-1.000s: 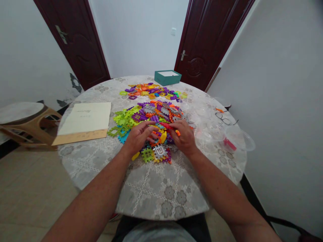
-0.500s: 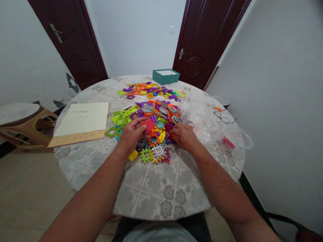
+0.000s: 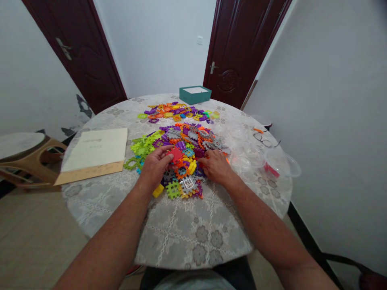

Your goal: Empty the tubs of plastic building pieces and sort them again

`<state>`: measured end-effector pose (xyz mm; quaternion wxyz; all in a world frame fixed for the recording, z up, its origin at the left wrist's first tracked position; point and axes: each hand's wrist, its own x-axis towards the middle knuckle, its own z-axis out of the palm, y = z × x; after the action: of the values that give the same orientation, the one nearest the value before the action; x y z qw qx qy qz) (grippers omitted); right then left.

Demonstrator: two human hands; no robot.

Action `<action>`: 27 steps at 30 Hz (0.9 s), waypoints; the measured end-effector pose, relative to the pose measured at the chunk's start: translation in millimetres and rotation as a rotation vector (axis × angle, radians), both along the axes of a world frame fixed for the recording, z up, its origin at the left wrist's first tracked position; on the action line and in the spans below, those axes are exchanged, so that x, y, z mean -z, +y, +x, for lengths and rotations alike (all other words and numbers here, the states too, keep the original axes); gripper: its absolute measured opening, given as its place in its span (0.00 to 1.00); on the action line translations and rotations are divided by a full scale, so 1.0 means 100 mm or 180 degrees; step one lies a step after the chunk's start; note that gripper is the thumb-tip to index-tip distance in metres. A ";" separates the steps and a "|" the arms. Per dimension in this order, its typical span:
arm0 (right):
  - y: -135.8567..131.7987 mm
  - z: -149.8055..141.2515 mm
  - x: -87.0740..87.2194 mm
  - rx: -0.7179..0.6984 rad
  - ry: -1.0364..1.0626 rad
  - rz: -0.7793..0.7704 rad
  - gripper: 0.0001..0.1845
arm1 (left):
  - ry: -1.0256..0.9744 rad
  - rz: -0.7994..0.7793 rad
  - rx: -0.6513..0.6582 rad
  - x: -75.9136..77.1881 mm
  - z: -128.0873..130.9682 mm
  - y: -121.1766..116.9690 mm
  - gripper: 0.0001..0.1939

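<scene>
My left hand [image 3: 155, 166] pinches a red square building piece [image 3: 175, 154] with notched edges, thumb on top, above the near pile of interlocking plastic pieces [image 3: 193, 136]. My right hand [image 3: 217, 164] reaches into the right side of that pile, fingers curled down among purple and dark red pieces; their tips are partly hidden, and what they grip cannot be made out. Between the hands lie yellow pieces [image 3: 191, 166] and an orange one. A grey window piece [image 3: 188, 183] and a lime green grid piece [image 3: 173, 190] lie at the pile's near edge.
Farther back is a second pile of coloured pieces [image 3: 173, 111], with a green box [image 3: 195, 96] behind it. A paper folder [image 3: 96, 147] lies at left. Clear plastic packaging [image 3: 246, 147], eyeglasses [image 3: 266, 142] and a clear lid [image 3: 287, 164] are at right on the round table [image 3: 193, 225].
My right hand has shifted slightly left and its fingers reach further into the pile. My left hand still holds the red piece. The whole view has shifted a little.
</scene>
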<state>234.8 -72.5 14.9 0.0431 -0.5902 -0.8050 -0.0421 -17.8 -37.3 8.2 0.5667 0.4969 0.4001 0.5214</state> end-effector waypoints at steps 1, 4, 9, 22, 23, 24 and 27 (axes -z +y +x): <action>0.00 0.00 0.00 -0.0002 0.0005 -0.0009 0.19 | 0.0003 -0.0011 -0.0004 0.00 0.00 0.00 0.28; 0.01 0.01 0.01 0.0009 0.0017 -0.0036 0.20 | 0.0010 -0.0050 0.0009 0.01 0.01 0.01 0.28; 0.03 -0.04 0.07 -0.0035 0.0082 0.0088 0.15 | 0.0005 -0.0063 0.0027 0.01 0.01 0.00 0.28; 0.13 0.08 0.07 0.0215 0.2687 0.0869 0.15 | 0.0273 0.0066 0.0023 -0.01 0.07 -0.06 0.24; 0.11 0.04 0.05 0.0184 0.2884 0.0729 0.15 | 0.0277 0.0075 0.0040 0.00 0.08 -0.06 0.23; 0.08 0.01 0.04 0.0126 0.3053 0.0551 0.15 | 0.0274 0.0069 0.0078 0.01 0.08 -0.07 0.23; 0.01 -0.13 0.03 -0.0130 0.3280 0.0046 0.15 | 0.0226 -0.0027 0.0354 0.03 0.10 -0.07 0.25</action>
<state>221.7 -71.5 11.9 0.4390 -0.5182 -0.6904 0.2494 -7.9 -44.5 5.0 0.5823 0.5341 0.3939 0.4695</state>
